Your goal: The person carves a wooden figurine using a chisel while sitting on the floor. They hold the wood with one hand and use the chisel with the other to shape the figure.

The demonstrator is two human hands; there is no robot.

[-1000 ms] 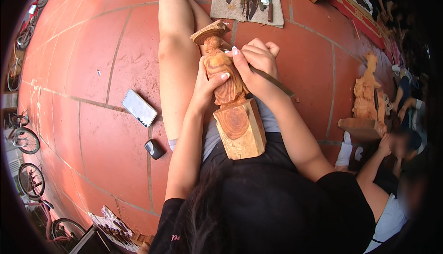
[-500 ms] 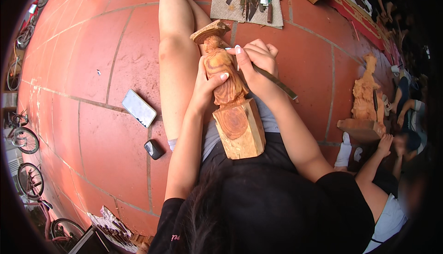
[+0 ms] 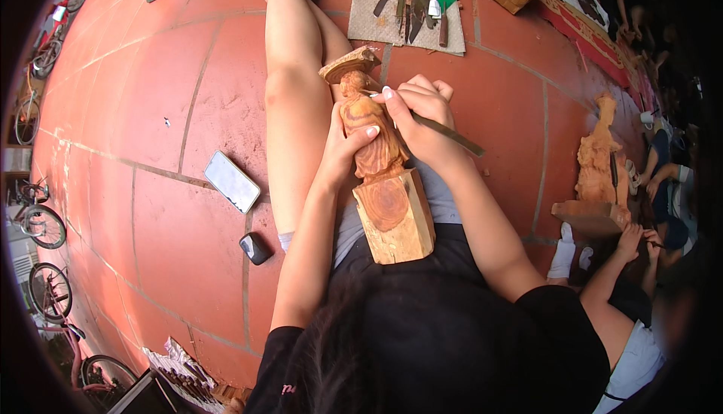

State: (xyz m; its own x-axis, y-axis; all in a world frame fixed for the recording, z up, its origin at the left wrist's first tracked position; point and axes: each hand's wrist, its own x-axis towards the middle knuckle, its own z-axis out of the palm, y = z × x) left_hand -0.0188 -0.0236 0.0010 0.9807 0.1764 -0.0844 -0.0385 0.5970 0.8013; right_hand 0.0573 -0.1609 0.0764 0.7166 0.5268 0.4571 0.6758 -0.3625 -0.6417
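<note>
A carved wooden figure (image 3: 370, 159) with a wide flat top and a blocky uncarved base (image 3: 397, 222) leans in my lap, its base toward my body. My left hand (image 3: 343, 143) is wrapped round the figure's left side, thumb across its front. In my right hand (image 3: 420, 113) is a slim dark carving tool (image 3: 452, 137), pinched between thumb and fingers. Its flat tail sticks out to the lower right, while its working tip lies against or very near the figure's upper part; the fingers partly hide that contact.
Beyond my legs, a cloth mat (image 3: 376, 30) bears several knives and chisels. On the tiles to my left lie a phone (image 3: 232, 181) and a small black case (image 3: 255, 248). Another person works at the right beside a larger wood carving (image 3: 597, 162). Bicycles (image 3: 45, 226) stand far left.
The whole view has shifted slightly, with the figure appearing a little lower and to the right. Both hands keep their holds; the figure looks turned a little.
</note>
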